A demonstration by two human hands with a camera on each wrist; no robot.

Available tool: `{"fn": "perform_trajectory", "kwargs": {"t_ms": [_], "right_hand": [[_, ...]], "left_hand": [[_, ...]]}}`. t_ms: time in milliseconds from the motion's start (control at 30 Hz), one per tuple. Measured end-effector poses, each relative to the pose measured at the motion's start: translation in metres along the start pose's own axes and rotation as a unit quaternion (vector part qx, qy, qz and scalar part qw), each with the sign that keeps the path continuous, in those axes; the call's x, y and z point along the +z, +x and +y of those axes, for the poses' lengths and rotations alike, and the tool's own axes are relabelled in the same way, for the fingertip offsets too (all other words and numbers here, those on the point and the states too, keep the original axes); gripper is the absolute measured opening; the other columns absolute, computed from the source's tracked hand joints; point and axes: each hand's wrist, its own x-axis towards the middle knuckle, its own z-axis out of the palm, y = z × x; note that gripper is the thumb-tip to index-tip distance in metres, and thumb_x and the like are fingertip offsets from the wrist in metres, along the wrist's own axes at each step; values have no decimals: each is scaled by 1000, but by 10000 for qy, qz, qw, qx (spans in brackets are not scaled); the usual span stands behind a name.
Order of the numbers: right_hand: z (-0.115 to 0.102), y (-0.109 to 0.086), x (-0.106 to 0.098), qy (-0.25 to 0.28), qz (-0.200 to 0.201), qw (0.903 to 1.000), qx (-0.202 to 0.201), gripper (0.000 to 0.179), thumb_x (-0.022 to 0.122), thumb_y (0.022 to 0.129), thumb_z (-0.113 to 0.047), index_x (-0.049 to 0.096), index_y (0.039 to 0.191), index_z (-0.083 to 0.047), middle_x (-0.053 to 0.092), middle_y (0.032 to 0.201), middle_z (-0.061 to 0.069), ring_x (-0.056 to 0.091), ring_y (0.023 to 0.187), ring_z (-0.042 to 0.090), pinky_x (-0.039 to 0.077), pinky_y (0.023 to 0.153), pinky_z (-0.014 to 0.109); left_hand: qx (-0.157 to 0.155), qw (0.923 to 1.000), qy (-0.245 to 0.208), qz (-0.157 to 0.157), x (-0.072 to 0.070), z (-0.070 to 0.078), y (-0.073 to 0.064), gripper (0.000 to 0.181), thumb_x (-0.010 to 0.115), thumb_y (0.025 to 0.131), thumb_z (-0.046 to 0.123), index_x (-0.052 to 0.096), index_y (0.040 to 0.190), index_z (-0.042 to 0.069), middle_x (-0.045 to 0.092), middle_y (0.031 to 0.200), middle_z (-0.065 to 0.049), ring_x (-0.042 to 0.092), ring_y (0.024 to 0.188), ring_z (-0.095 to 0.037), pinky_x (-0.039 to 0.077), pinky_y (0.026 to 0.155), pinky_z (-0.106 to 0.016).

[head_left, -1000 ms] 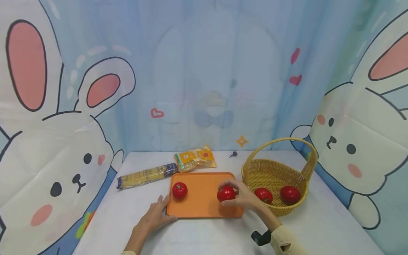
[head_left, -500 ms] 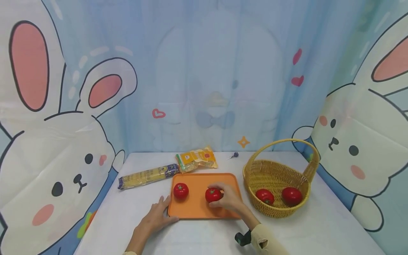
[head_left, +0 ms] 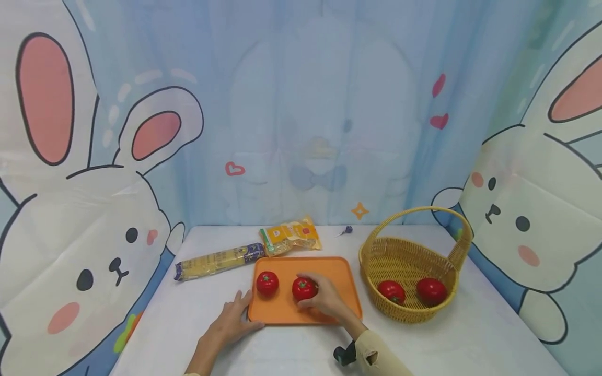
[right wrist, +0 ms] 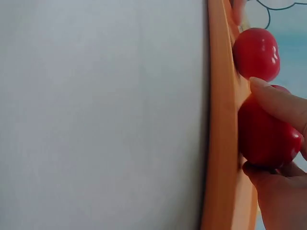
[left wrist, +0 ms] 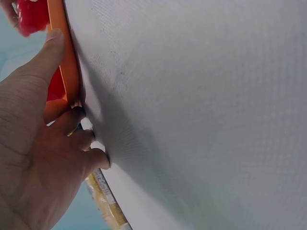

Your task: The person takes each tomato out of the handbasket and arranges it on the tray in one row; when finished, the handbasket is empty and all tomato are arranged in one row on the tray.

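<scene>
On the orange tray [head_left: 329, 266] sit two red tomatoes with green stem tops. My right hand [head_left: 326, 298] holds the nearer-to-middle tomato [head_left: 303, 289] from its right side, thumb and fingers spread around it; the right wrist view shows this tomato [right wrist: 266, 134] low over the tray, close to its front wall. The other tomato [head_left: 267, 283] rests at the tray's left end. My left hand [head_left: 229, 319] lies at the tray's front left corner, thumb along the front edge, fingers along the left side. In the left wrist view the left thumb [left wrist: 48, 55] touches the tray's wall.
A yellow wicker basket [head_left: 408, 312] with a tall handle stands right of the tray, two red tomatoes [head_left: 431, 291] inside. Behind the tray lie a long pasta packet [head_left: 218, 261] and a yellow food bag [head_left: 291, 236]. A small dark object [head_left: 348, 230] lies at the back.
My right hand has carried its tomato leftward across the tray, closer to the other tomato. My left hand has stayed at the tray's corner.
</scene>
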Motion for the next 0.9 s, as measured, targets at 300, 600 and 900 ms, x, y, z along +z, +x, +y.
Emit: {"fn": "perform_trajectory", "kwargs": {"t_ms": [300,600,900], "right_hand": [[1,14,9,-51,-22,10000,26,75,100,77,-15,64,143,-13,65,143,15,57,136,42,49,114,66],[0,28,15,-209,-82,9995,-204,76,99,78,-14,63,144,-7,66,143,18,59,135,43,48,116,64],[-2,29,17,-195,25,9998,71,84,100,78,-16,59,151,-5,63,148,19,54,142,44,45,119,64]], "left_hand": [[80,9999,84,48,-2,3,-2,97,88,88,49,44,165,8,29,170,-35,25,150,-70,30,116,-83],[17,9999,128,2,-1,2,-1,97,88,89,49,44,165,8,29,169,-36,25,150,-70,30,116,-83],[-116,9999,107,-38,1,4,0,98,88,87,51,44,165,9,29,170,-35,25,150,-69,30,115,-84]]}}
